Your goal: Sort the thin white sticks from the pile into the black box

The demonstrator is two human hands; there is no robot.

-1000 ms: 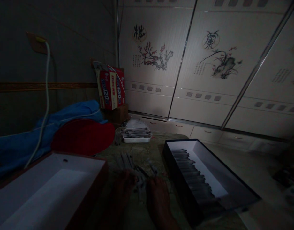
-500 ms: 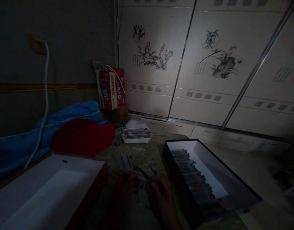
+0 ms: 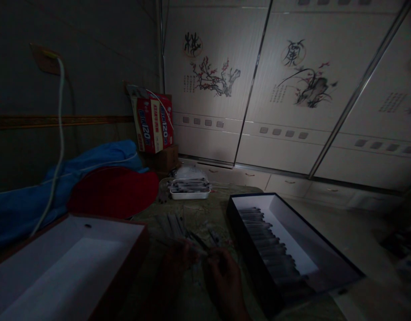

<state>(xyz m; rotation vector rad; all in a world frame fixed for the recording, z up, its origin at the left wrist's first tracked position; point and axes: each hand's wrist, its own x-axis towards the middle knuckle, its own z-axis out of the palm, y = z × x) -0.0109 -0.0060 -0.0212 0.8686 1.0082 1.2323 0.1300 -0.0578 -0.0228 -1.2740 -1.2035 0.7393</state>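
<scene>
The light is dim. At the bottom centre my left hand [image 3: 177,261] has its fingers closed on a thin, pale, pen-like stick, whose details are dark. Just to its right is my right hand [image 3: 227,274], thumb and fingers pinched together at the end of the same piece or one touching it. Beyond the hands, a bundle of slim pen-like sticks [image 3: 173,224] lies on the greenish table [image 3: 198,211]. Small loose pieces [image 3: 213,236] are scattered by the right fingertips. On the right, an open dark box [image 3: 312,238] contains a row of similar sticks [image 3: 268,243].
An open box with a white inside [image 3: 74,263] stands at the left. Farther back are a white tray [image 3: 190,195] full of thin sticks, a red round item [image 3: 114,191], blue cloth [image 3: 91,160] and a red carton [image 3: 153,125]. A white cable [image 3: 60,125] hangs at left.
The camera view has shifted slightly. Both hands stay close together in nearly the same place, with only small finger movement.
</scene>
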